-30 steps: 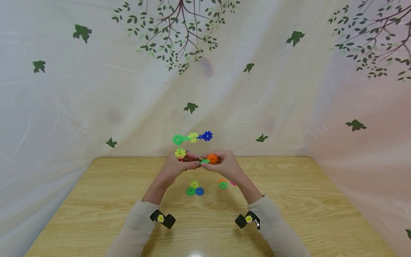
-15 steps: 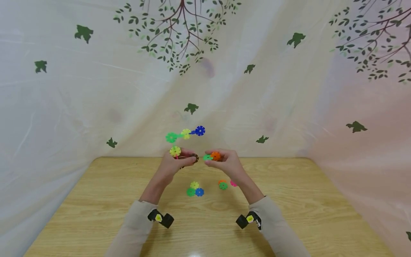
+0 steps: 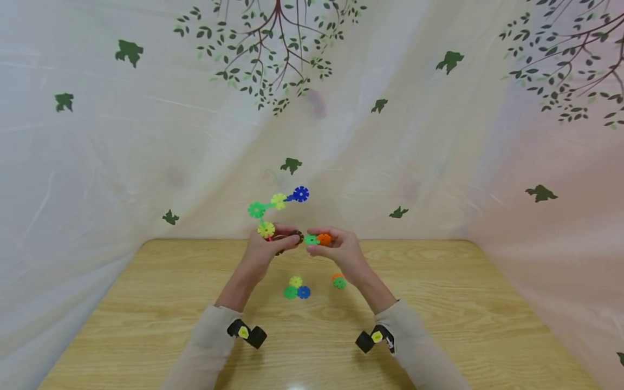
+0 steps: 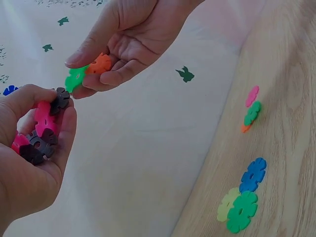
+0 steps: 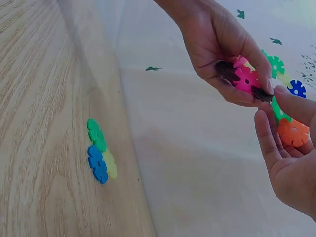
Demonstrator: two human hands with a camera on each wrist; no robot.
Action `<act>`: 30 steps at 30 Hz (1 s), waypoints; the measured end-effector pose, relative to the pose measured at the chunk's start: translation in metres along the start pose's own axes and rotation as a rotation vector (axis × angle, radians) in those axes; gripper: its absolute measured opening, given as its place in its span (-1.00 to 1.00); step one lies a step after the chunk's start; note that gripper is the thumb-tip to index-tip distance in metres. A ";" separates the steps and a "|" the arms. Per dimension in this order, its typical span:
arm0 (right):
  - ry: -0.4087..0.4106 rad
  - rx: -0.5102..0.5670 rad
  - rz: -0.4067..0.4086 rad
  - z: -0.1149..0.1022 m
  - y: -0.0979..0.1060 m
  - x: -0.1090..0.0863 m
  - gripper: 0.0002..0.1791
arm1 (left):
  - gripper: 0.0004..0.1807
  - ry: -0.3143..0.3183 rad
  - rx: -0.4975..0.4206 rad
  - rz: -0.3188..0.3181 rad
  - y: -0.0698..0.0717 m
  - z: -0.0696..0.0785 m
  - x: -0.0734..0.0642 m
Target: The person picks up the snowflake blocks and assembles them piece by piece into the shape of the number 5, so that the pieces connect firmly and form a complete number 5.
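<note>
My left hand grips a chain of notched snowflake discs. Dark discs and pink discs lie among its fingers, one dark disc pinched at the fingertips. Above the hand the chain runs on through a yellow disc, a green disc and another yellow one, ending in a dark blue disc. Between thumb and fingers, my right hand pinches a green disc joined to an orange disc. That green disc's edge is right by the pinched dark disc; whether they touch I cannot tell.
On the wooden table lie loose blue, green and yellow discs, clustered together. Farther right are a green disc, partly over an orange one, and a pink disc. A printed curtain hangs behind the table.
The hands drew apart, parting the green disc from the left hand's fingertips, then came close again. The chain's upper end swung up and left. My right arm now hides the pink disc in the head view.
</note>
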State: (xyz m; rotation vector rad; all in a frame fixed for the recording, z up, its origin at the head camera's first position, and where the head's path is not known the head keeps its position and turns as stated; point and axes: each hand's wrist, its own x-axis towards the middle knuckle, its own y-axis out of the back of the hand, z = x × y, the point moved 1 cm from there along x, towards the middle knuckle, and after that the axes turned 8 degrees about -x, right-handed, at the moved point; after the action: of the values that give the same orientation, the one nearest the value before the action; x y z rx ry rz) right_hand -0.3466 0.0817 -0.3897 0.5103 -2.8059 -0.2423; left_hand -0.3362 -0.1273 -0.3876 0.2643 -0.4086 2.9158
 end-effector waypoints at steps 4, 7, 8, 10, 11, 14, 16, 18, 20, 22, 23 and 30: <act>0.001 0.011 0.000 0.001 -0.001 0.000 -0.56 | -0.73 0.000 0.011 -0.002 -0.003 0.000 -0.001; 0.002 0.014 -0.008 0.001 -0.001 -0.001 -0.57 | -0.74 -0.001 0.024 0.001 -0.005 -0.001 -0.002; 0.002 0.012 -0.011 0.001 -0.001 -0.001 -0.57 | -0.73 -0.003 0.028 0.000 -0.005 -0.001 -0.002; -0.001 0.007 -0.021 0.001 -0.001 -0.001 -0.57 | -0.72 -0.003 0.034 0.003 -0.006 0.000 -0.002; -0.003 0.003 -0.026 0.001 -0.001 -0.001 -0.57 | -0.71 -0.004 0.039 0.004 -0.006 0.000 -0.002; -0.014 -0.020 -0.037 0.002 -0.001 0.000 -0.59 | -0.70 -0.006 0.059 0.009 -0.006 0.000 -0.002; -0.022 -0.033 -0.043 0.001 -0.001 0.000 -0.61 | -0.72 -0.004 0.068 0.016 -0.006 -0.001 -0.002; -0.027 -0.042 -0.050 0.001 -0.001 0.000 -0.62 | -0.72 -0.005 0.075 0.020 -0.005 -0.001 -0.002; -0.031 -0.043 -0.055 0.000 -0.001 0.000 -0.63 | -0.73 -0.005 0.072 0.022 -0.005 -0.002 -0.001; -0.035 -0.038 -0.058 0.000 -0.001 0.000 -0.63 | -0.71 -0.006 0.064 0.012 -0.005 -0.002 -0.001; -0.035 -0.036 -0.057 0.000 -0.002 0.000 -0.63 | -0.70 -0.004 0.057 0.006 -0.005 -0.002 -0.001; -0.025 0.001 -0.047 0.000 -0.003 0.000 -0.64 | -0.66 0.016 0.022 0.008 -0.005 -0.001 -0.001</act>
State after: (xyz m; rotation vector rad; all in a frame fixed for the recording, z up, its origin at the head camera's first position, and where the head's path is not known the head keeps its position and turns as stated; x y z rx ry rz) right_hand -0.3454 0.0796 -0.3905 0.5773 -2.8205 -0.2581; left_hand -0.3340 -0.1225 -0.3873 0.2426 -0.3768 2.9292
